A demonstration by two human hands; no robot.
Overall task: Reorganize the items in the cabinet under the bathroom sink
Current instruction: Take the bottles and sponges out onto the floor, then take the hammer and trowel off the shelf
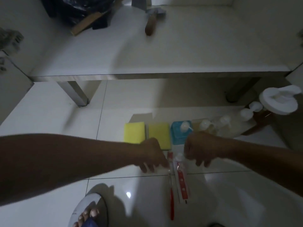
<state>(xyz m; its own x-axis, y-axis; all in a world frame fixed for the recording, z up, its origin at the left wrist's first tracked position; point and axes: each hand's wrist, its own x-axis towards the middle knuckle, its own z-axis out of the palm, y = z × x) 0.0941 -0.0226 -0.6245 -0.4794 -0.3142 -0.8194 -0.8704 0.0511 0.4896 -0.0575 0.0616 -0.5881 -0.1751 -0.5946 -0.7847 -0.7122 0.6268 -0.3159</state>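
Note:
On the white floor tiles lie a red toothbrush and a red-and-white toothpaste tube, side by side. My left hand reaches in from the left, its fingertips at the head of the toothbrush; whether it grips it is unclear. My right hand hangs over the tube's cap end with fingers pointing down, holding nothing that I can see. Behind my hands sit two yellow sponges, a blue bottle and several small clear bottles in a row.
The cabinet's white shelf carries a wooden-handled brush and a black plastic bag at the back. A white lidded container stands at the right. My foot in a sandal is at the bottom.

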